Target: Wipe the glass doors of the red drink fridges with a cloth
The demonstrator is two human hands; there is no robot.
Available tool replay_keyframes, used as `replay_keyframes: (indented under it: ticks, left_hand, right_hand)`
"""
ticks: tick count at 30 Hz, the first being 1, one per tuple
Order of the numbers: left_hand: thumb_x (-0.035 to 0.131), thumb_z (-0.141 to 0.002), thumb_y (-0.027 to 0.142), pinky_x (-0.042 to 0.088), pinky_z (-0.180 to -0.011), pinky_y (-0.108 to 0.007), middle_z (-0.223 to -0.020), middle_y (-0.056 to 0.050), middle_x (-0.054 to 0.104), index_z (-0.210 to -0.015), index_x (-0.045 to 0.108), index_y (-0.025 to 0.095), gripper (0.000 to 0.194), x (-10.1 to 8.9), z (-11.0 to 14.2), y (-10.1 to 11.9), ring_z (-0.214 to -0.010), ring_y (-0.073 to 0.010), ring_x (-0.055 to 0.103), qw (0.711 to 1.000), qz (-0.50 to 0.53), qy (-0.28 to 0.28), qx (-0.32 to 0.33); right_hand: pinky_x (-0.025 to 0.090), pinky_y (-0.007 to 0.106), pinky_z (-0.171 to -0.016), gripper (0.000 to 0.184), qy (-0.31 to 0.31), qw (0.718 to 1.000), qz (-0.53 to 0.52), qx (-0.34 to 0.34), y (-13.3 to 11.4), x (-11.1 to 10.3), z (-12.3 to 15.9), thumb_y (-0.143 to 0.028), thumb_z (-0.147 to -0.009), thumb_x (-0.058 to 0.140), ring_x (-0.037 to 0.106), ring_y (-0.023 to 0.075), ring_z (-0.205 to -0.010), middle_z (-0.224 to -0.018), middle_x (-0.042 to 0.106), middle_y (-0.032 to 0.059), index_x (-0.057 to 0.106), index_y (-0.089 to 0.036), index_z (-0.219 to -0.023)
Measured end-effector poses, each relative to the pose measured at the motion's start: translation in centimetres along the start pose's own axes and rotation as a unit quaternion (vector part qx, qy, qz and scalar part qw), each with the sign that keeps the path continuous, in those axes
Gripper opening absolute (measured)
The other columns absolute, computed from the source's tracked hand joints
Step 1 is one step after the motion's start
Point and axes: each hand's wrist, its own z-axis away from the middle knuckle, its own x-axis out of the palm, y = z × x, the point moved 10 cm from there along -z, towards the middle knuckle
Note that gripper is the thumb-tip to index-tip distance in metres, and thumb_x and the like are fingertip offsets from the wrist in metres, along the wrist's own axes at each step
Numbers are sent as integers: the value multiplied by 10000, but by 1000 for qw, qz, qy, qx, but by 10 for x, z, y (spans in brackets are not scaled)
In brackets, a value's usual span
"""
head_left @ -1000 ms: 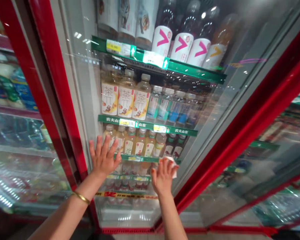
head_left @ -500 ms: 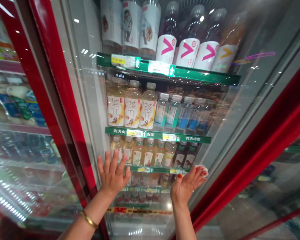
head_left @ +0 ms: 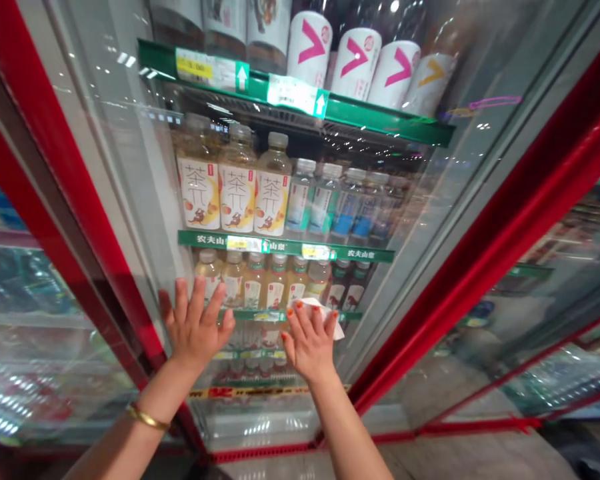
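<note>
My left hand (head_left: 193, 327) rests with spread fingers against the glass door (head_left: 260, 427) of a drinks cooler, near its left side. It holds nothing, and a gold bangle (head_left: 149, 419) circles that wrist. Under the fingers of my right hand (head_left: 310, 343) is a crumpled white tissue (head_left: 338, 328), pressed to the same glass lower right of the middle. Those fingertips have orange-red nails and partly cover the tissue. Behind the glass, just above both hands, stands a row of small tea bottles (head_left: 276, 283).
Red door frames (head_left: 485, 260) run up both sides of the glass. Inside, green-edged shelves (head_left: 365, 121) carry bottled drinks (head_left: 237, 193). Neighbouring coolers flank this one, and a grey floor (head_left: 460, 453) shows at the lower right. Lights reflect in the glass.
My right hand swung right and turned sideways with the tissue, then came back left and now lies flat over it on the glass. My left hand stays spread while the view shifts.
</note>
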Motion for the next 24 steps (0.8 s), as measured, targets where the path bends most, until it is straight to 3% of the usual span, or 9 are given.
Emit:
replay_keyframes:
  ticks: [3,5,7,9,11,15,20,22,24]
  left_hand:
    - [641,-1001,260,128,-1413,-667,-1848,-62,230,-1761,259,390,861,2,4,7,-1728,-347,182,999,-32,-8,-29]
    - [606,-1014,231,142,-1405,-682,-1854,-84,200,-1774,210,367,868,5,10,17,-1733,-354,151,997,-46,-15,-66]
    - [605,-1016,215,143,-1402,-699,-1862,-98,148,-1781,186,342,881,11,20,33,-1740,-366,94,995,-45,-26,-86]
    - [631,-1013,220,121,-1421,-666,-1870,-75,115,-1774,221,345,875,17,31,48,-1743,-355,68,995,-35,-39,-83]
    - [660,-1011,241,103,-1445,-591,-1869,-46,150,-1759,271,351,850,16,42,55,-1744,-316,94,996,-26,-44,-72]
    - [649,-1018,251,182,-1432,-552,-1825,-173,278,-1763,222,195,861,1,61,39,-1737,-289,171,996,-12,-32,-77]
    - [629,-993,239,286,-1389,-604,-1729,-221,446,-1716,315,140,795,5,84,29,-1708,-337,272,997,18,-52,-62]
    - [613,-979,237,285,-1391,-610,-1650,-197,554,-1672,401,145,730,10,98,34,-1678,-334,348,997,30,-59,-46]
    - [602,-967,216,289,-1397,-581,-1541,-152,661,-1618,493,174,661,12,113,39,-1619,-302,458,996,43,-71,-30]
  right_hand:
    - [-93,611,-1414,837,39,994,-17,97,70,-22,16,-260,-1065,412,-96,256,-1749,-1875,-61,15,15,-176,-1797]
    - [-54,737,-1382,849,62,982,-41,176,110,-27,3,-269,-1066,395,-96,344,-1743,-1867,-99,43,-29,-203,-1798]
    - [-11,808,-1354,832,71,974,-62,204,118,-24,-28,-315,-1087,385,-38,406,-1741,-1873,-72,57,-42,-240,-1798]
    - [-12,792,-1361,800,55,985,-69,148,89,-19,-66,-348,-1108,397,32,392,-1747,-1880,50,85,14,-234,-1801]
    - [-39,701,-1395,744,16,997,-73,18,39,-13,-93,-354,-1120,428,83,304,-1753,-1857,230,58,134,-251,-1796]
    - [-53,467,-1435,617,-47,960,-127,-246,-35,-10,-87,-310,-1116,500,149,125,-1732,-1750,481,-47,386,-296,-1722]
    - [-119,549,-1415,597,-26,984,-97,-145,-61,-1,-130,-324,-1145,457,206,190,-1728,-1749,472,-4,366,-250,-1731]
    - [-27,527,-1440,592,-45,975,-106,-190,-97,10,-144,-333,-1150,431,261,196,-1714,-1777,424,-12,366,-252,-1732]
    - [129,446,-1448,566,-89,939,-123,-309,-130,20,-135,-321,-1150,411,299,158,-1697,-1788,399,-54,410,-256,-1712]
